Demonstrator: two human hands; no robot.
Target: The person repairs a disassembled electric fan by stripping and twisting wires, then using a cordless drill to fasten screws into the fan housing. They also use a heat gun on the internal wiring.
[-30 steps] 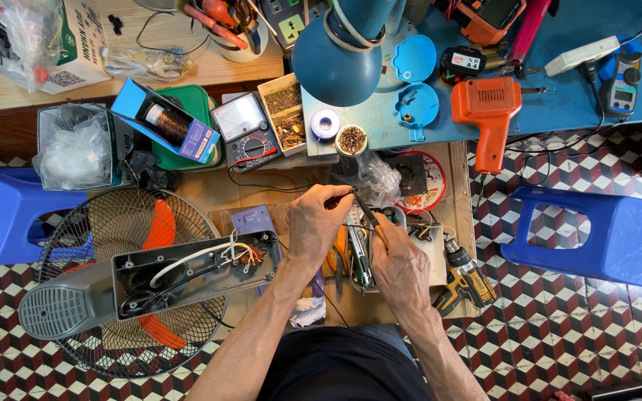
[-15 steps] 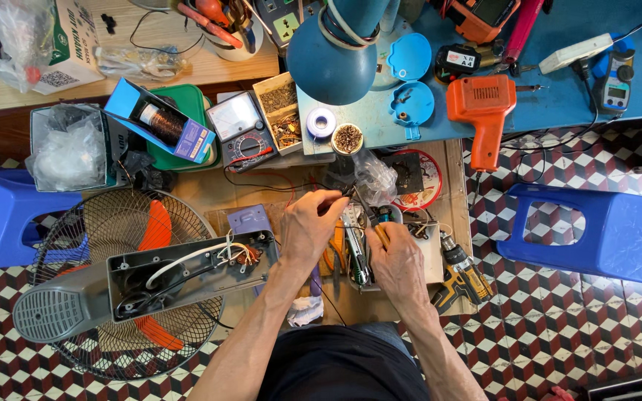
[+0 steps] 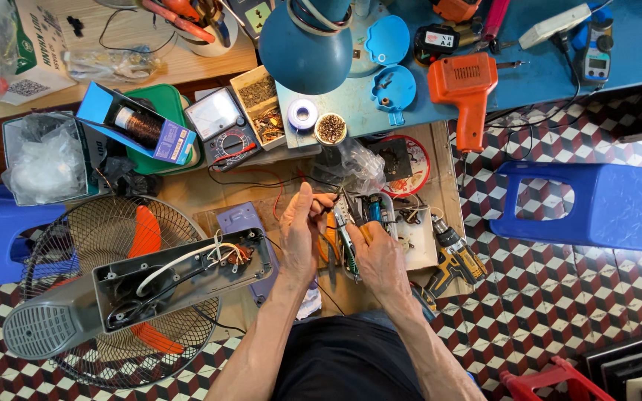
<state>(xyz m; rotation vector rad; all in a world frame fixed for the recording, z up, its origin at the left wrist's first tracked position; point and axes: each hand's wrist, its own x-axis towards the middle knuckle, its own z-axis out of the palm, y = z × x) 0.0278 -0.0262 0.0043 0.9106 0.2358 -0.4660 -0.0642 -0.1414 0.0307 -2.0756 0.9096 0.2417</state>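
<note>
**A:** What are the two hands doing?

**B:** Both hands meet over a low wooden worktop [image 3: 187, 194] crowded with tools. The left hand [image 3: 300, 234] has its fingers pinched together on the end of a thin dark wire [image 3: 326, 209], held just above the worktop. The right hand [image 3: 380, 256] sits just right of the left hand, fingers closed around a slim green-handled tool [image 3: 348, 249] whose tip points up toward the wire. I cannot tell what kind of tool it is.

**A:** What lies to the left of the left hand?

**B:** A grey fan housing [image 3: 180, 278], opened up, with white and coloured wires showing inside. It rests across a round wire fan guard [image 3: 105, 297] with orange blades, which lies flat on the checkered floor [image 3: 559, 297]. A small purple box [image 3: 238, 220] sits between the housing and the left hand.

**A:** And to the right?

**B:** A yellow and black cordless drill [image 3: 451, 260] lies just right of the right hand. Well apart, further right, stands a blue plastic stool [image 3: 585, 204].

**A:** Anything above the hands?

**B:** A crumpled clear plastic bag [image 3: 358, 167] near the left hand. Further up, on a blue worktop [image 3: 544, 67], an orange power tool [image 3: 466, 85], a teal lamp shade [image 3: 306, 44], a roll of solder [image 3: 303, 115], and a meter with a dial [image 3: 221, 122].
</note>
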